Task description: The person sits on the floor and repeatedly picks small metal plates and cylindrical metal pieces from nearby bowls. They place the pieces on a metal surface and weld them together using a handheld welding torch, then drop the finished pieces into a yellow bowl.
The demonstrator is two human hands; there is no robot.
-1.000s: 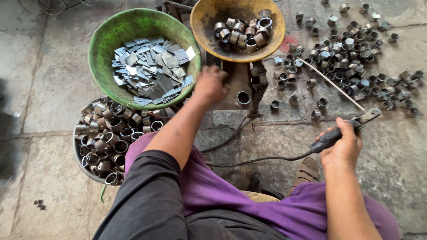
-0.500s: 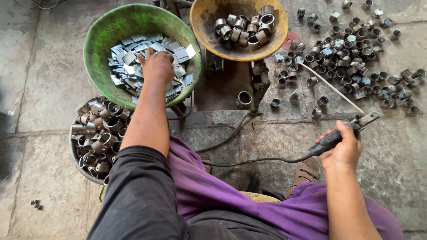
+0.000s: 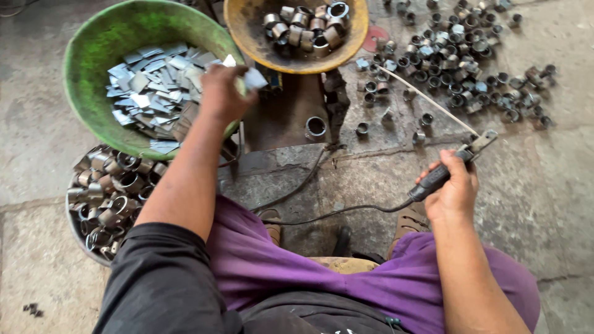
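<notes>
Seen from above, a seated person in purple trousers and a dark sleeve fills the bottom of the frame. At lower right, the right hand (image 3: 450, 193) is wrapped tight around the black handle of a welding electrode holder (image 3: 447, 168). The holder's long axis runs diagonally, clamp end pointing to the upper right, and a thin pale rod (image 3: 427, 101) extends from the clamp toward the upper left across the stone floor (image 3: 37, 154). A black cable (image 3: 337, 213) trails from the handle toward the bottom centre.

The left arm stretches from lower left up to the centre top. The left hand (image 3: 221, 93) hovers over the right rim of a green bowl (image 3: 93, 49), fingers pinched on a small flat metal plate (image 3: 253, 78) that juts out to the right, tilted. The bowl, at upper left, holds a heap of similar flat grey pieces.

Below the green bowl, at left, a basin of short metal rings (image 3: 102, 198) sits on the floor. At centre, one ring (image 3: 315, 127) stands on a dark metal plate (image 3: 284, 117). At top centre is a yellow bowl (image 3: 247, 37) of rings; more rings scatter across the upper right.
</notes>
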